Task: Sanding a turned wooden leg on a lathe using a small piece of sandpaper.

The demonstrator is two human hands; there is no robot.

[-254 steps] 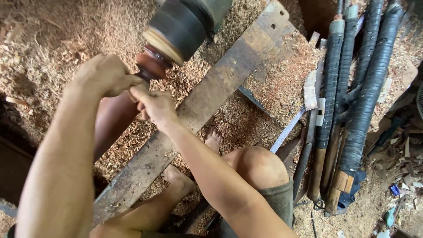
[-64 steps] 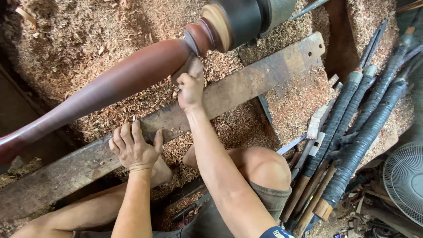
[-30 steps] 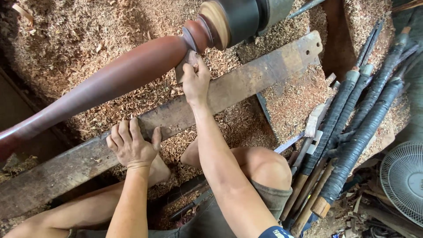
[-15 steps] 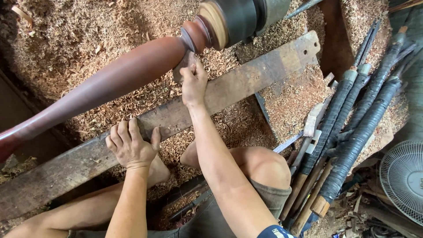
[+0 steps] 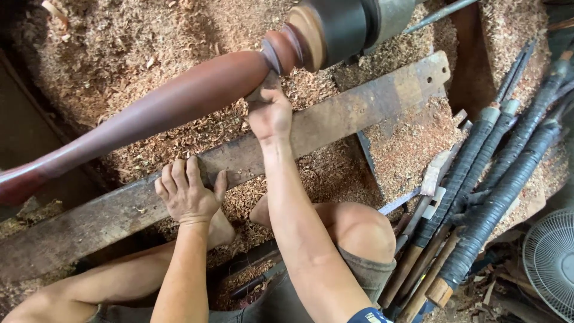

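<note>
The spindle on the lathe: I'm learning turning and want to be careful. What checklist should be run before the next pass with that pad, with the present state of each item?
1. Right hand grips the pad against the spindle: ok.
2. Left hand braced flat on the rest bar: ok.
3. Fingers clear of the chuck: not ok, right hand is close beside it.
4. Spindle turning: cannot tell.
5. Chisels out of the way, to the right: ok.
6. Spindle's far end seated: cannot tell, partly out of view.
</note>
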